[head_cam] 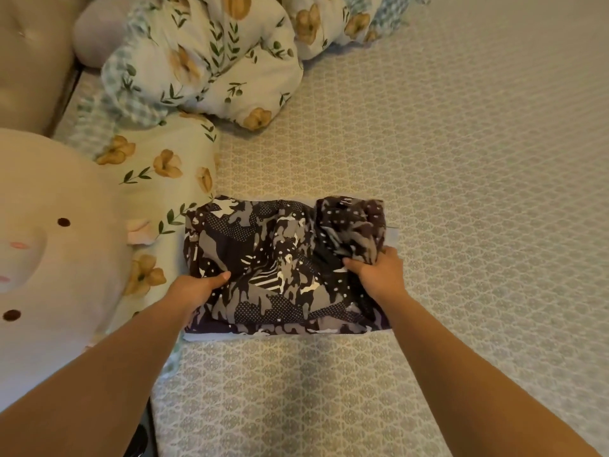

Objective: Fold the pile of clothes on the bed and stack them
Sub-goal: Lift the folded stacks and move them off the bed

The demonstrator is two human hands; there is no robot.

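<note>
A bed (pixel 461 159) with a grey patterned cover fills the view, a flowered quilt (pixel 204 61) bunched at its far left beside a round cream plush cushion (pixel 49 242). A folded dark patterned garment (pixel 280 268) lies mid-bed on a pale folded piece (pixel 211 338). The left hand (pixel 194 288) grips its left edge, thumb on top; the right hand (pixel 379 272) clutches bunched fabric at its right side.
</note>
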